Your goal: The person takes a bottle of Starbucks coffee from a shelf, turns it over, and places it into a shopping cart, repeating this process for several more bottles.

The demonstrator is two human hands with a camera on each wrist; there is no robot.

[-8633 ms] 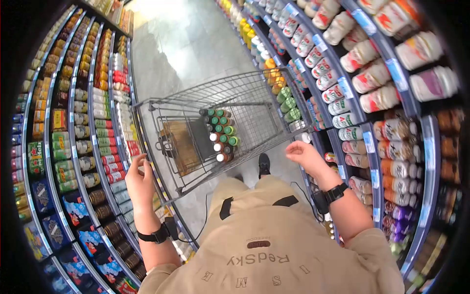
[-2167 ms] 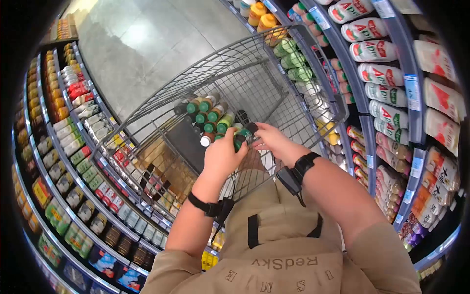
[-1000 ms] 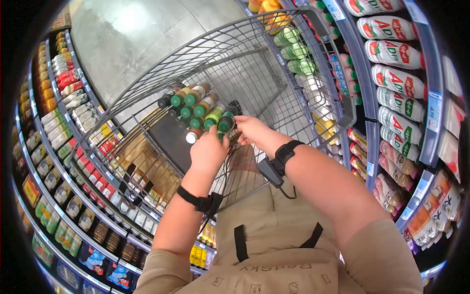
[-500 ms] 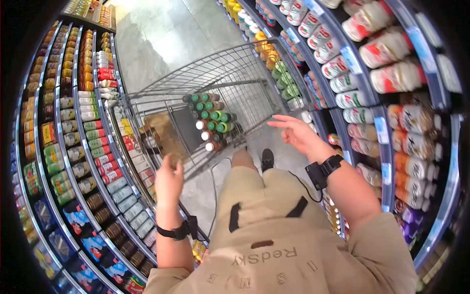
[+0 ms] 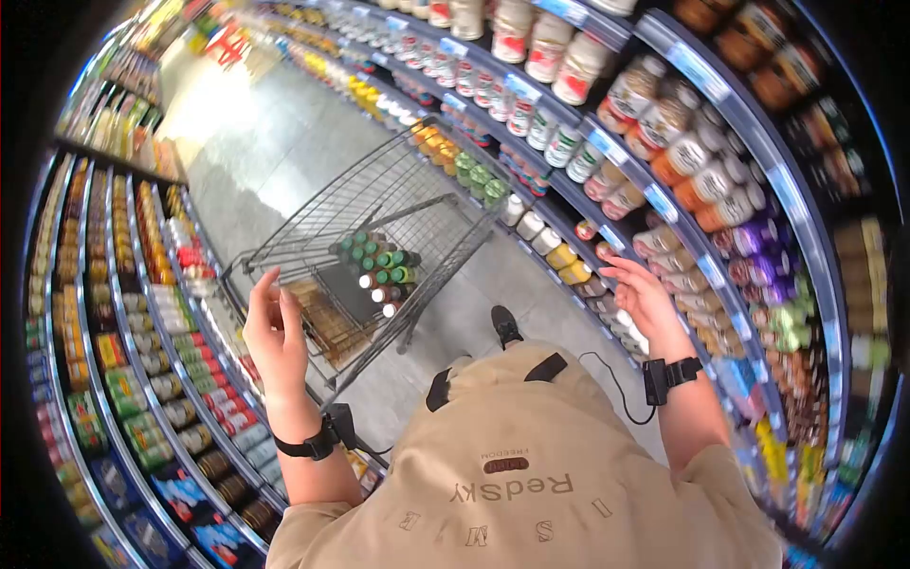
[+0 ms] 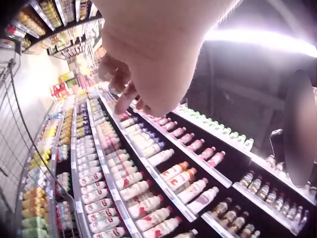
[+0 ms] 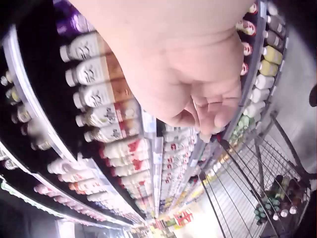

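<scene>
My left hand [image 5: 277, 332] is raised beside the near left corner of a grey wire shopping cart [image 5: 365, 185]. Its fingers are loosely bent around nothing. To the right, my right hand [image 5: 647, 302] hangs in the air before the right-hand shelves, fingers relaxed and holding nothing. The right wrist view shows the same palm [image 7: 198, 84] with drink bottles behind it. A cluster of bottles [image 5: 379, 266] with green and white caps stands packed together in the cart, next to a black panel [image 5: 353, 292]. Neither hand touches the cart or the bottles.
Shelves of cans and cartons [image 5: 171, 356] line the left side. On the right, curved shelves hold rows of white bottles [image 5: 559, 147] and orange-labelled bottles [image 5: 706, 185]. Grey tiled floor [image 5: 284, 180] runs between them. A brown box [image 5: 322, 327] shows through the cart's mesh.
Both hands worked at a bottle in the cart about two seconds ago; they have since let go and spread apart. The head view has swung right, showing more of the right-hand shelves.
</scene>
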